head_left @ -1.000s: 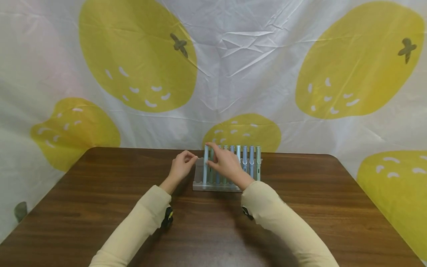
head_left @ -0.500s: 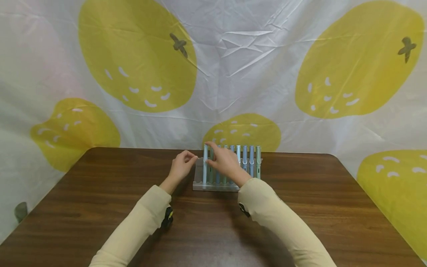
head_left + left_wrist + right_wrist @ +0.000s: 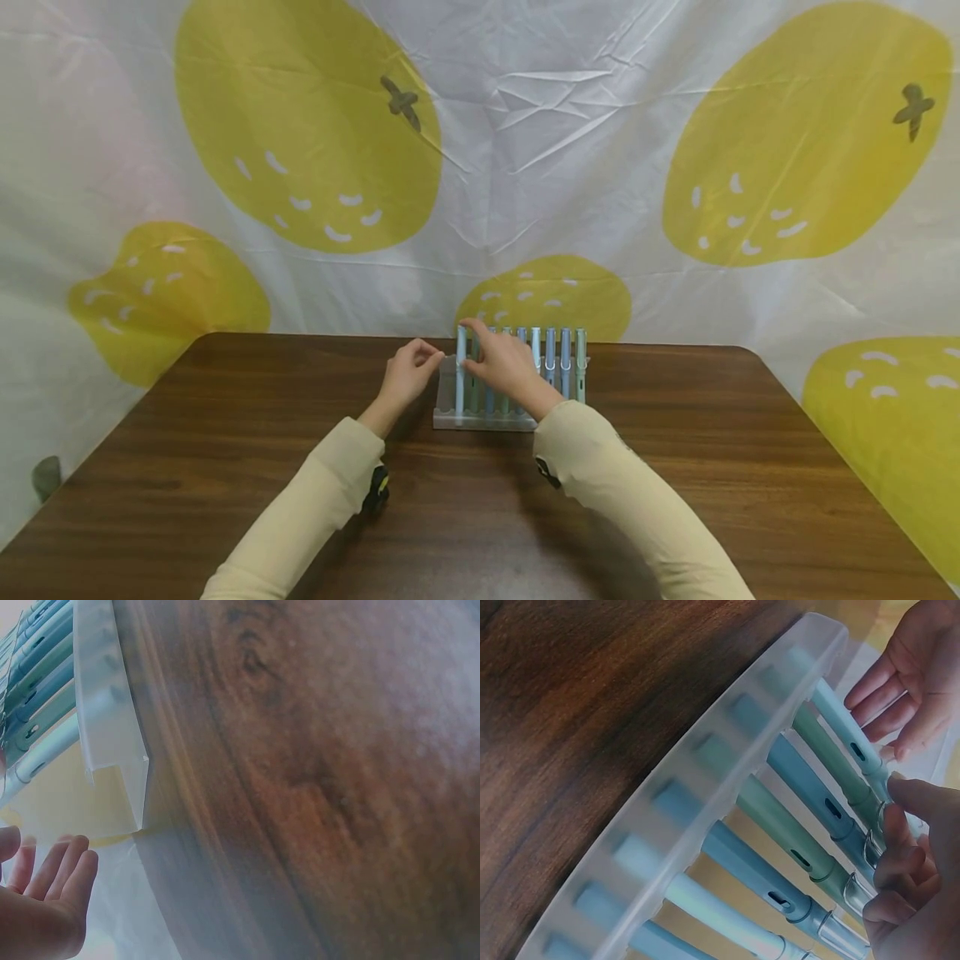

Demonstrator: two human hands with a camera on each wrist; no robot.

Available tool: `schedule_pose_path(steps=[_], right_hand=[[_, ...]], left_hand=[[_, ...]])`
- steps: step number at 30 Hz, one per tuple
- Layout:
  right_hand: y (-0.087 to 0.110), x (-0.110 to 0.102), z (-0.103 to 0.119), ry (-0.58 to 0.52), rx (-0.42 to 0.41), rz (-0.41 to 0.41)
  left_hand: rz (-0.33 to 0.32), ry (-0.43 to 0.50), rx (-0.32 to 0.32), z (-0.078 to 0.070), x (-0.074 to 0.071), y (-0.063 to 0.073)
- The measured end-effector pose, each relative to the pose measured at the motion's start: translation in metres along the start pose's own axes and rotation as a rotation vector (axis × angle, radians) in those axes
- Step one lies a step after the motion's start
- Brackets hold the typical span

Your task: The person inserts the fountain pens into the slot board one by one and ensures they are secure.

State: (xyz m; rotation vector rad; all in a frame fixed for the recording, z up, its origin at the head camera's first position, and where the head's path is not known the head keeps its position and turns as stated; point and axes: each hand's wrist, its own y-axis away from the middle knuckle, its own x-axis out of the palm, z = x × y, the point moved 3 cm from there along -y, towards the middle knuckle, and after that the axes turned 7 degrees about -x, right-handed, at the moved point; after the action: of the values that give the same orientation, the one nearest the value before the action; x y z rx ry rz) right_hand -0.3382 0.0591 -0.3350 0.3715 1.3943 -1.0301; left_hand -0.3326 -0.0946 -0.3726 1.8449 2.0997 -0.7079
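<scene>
A translucent pen rack [image 3: 447, 422] stands on the table, with several capped blue and green pens upright in a row. My right hand [image 3: 510, 364] reaches across it and holds the light blue pen [image 3: 460, 392] at the left end by its capped upper part. In the right wrist view that pen [image 3: 844, 724] has its lower end in the rack's notched front ledge [image 3: 667, 817], with thumb and index finger at its cap. My left hand [image 3: 407, 375] pinches the rack's upper left corner between thumb and index finger; its other fingers [image 3: 67, 874] extend past the rack's side.
The brown wooden table [image 3: 480, 517] stretches around the rack on all sides. Behind its far edge hangs a white cloth [image 3: 525, 167] printed with large yellow lemons. Each long sleeve [image 3: 300, 508] has a dark device strapped at the wrist.
The light blue pen has shifted very slightly left at its top along with the right hand, and the right forearm has moved a little left. My left hand stays put.
</scene>
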Motion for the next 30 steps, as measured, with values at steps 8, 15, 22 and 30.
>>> schedule_pose_path(steps=[8,15,22,30], right_hand=[[0.006,-0.003,-0.002,-0.049,-0.003,-0.032],[0.021,-0.011,-0.005,-0.052,-0.076,-0.095],[0.047,-0.019,-0.016,-0.039,-0.108,-0.13],[0.085,-0.029,-0.042,-0.039,-0.087,-0.139]], left_hand=[[0.003,0.007,-0.001,0.001,0.002,-0.001],[0.004,0.012,0.006,0.0,0.003,-0.001],[0.012,-0.077,0.073,0.002,-0.005,0.004],[0.049,-0.294,0.255,0.001,-0.022,0.025]])
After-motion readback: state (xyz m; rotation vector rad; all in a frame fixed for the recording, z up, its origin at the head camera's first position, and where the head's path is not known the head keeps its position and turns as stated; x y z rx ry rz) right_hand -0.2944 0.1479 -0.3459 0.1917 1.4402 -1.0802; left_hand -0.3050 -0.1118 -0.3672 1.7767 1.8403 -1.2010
